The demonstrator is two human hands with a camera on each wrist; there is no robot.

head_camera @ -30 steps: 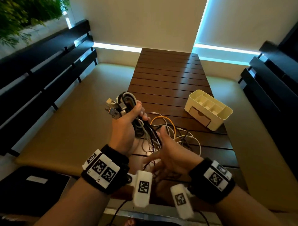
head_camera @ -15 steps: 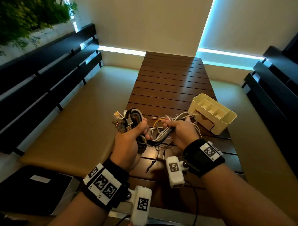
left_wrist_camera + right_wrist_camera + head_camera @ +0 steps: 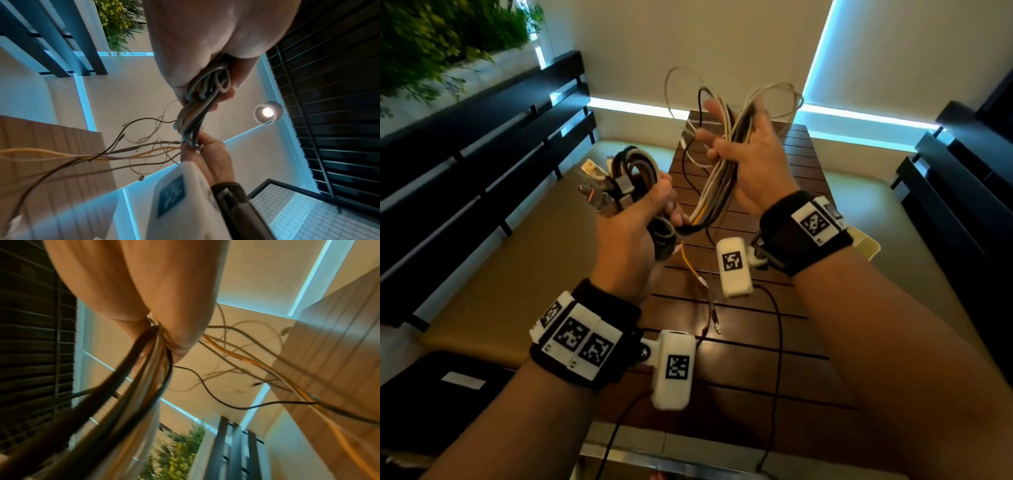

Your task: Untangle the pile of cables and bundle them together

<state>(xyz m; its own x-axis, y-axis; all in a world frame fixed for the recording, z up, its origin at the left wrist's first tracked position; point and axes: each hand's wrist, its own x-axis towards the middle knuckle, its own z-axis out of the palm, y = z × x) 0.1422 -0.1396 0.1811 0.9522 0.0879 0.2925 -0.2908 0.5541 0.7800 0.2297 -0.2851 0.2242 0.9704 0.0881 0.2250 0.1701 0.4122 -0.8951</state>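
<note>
My left hand (image 3: 643, 212) grips the folded end of a bundle of cables (image 3: 717, 195), white, grey, black and orange. Its plugs (image 3: 599, 192) stick out to the left of my thumb. Higher and to the right, my right hand (image 3: 753, 154) holds the same strands in its palm, fingers partly spread. Loose loops (image 3: 767, 92) stand above it. An orange cable (image 3: 690, 263) and thin ends hang over the table. The left wrist view shows the cables (image 3: 197, 113) running from my fingers (image 3: 226, 94) to my right hand (image 3: 211, 155). In the right wrist view the strands (image 3: 144, 369) leave my palm, blurred.
A dark wooden slat table (image 3: 739, 359) lies below both hands. A corner of the cream organizer (image 3: 868, 245) peeks out behind my right wrist. Tan cushioned benches (image 3: 517, 274) with black slatted backs flank the table. A black flat object (image 3: 431, 394) lies at lower left.
Both hands have risen off the table. My right hand has moved up and away from the left along the strands, lifting the loose ends into the air.
</note>
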